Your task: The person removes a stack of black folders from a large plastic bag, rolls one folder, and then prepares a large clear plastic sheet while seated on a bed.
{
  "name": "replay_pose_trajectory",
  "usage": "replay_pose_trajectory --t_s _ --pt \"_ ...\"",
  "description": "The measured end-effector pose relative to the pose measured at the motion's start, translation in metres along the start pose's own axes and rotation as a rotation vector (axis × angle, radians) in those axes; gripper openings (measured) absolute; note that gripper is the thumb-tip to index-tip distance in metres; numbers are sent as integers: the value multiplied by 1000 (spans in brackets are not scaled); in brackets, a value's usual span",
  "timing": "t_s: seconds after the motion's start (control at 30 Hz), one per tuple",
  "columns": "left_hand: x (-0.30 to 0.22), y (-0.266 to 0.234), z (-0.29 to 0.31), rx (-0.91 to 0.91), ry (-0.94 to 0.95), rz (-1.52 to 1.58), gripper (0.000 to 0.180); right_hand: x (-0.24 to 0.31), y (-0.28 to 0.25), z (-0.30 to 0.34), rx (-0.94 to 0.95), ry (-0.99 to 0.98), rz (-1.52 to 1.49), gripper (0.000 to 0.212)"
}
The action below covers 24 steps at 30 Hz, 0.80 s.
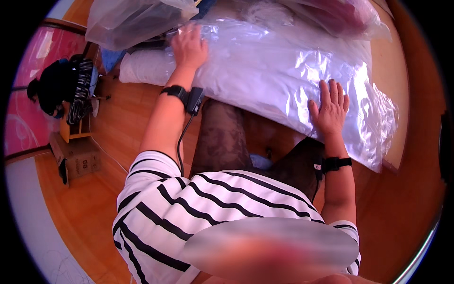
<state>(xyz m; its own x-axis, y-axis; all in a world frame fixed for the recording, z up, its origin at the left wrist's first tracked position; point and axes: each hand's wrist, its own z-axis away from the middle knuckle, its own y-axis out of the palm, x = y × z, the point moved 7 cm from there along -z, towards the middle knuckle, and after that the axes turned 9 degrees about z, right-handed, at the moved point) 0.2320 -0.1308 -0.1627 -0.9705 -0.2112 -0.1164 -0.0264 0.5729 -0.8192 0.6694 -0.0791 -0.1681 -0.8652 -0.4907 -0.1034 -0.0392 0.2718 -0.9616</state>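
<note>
A large clear plastic bag [269, 71] lies across the surface in front of me, with something pale and flat inside; I cannot make out what. My left hand [190, 48] rests at the bag's left end, fingers spread and slightly blurred. Flat on the glossy right part of the bag lies my right hand [329, 111], its fingers apart. Neither hand holds anything. Loose film bunches in wrinkles at the bag's right end. A white, padded-looking bundle [144, 67] sticks out to the left of my left wrist.
Translucent bags [137, 21] are heaped at the far left, and a pinkish filled bag [343, 19] sits at the far right. The pale tabletop [395, 90] shows on the right. Left on the floor are a cardboard box [78, 158] and a seated person in black [59, 85].
</note>
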Motion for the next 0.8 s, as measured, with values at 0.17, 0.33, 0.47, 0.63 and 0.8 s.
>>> replay_pose_trajectory --t_s 0.17,0.33,0.47,0.63,0.8 --pt "82 -21 67 -156 -806 176 67 1 1 -1 -27 -18 20 67" --pt "98 -11 70 280 -817 750 51 1 -3 3 -57 -67 -15 75" --pt "98 -19 98 552 -1119 1061 39 38 -25 39 -31 -317 -239 83" --pt "94 -18 112 343 -1103 1294 39 57 -20 57 -191 -340 113 45" --pt "58 -83 116 218 -801 1576 30 49 -77 68 -165 -395 -9 33"
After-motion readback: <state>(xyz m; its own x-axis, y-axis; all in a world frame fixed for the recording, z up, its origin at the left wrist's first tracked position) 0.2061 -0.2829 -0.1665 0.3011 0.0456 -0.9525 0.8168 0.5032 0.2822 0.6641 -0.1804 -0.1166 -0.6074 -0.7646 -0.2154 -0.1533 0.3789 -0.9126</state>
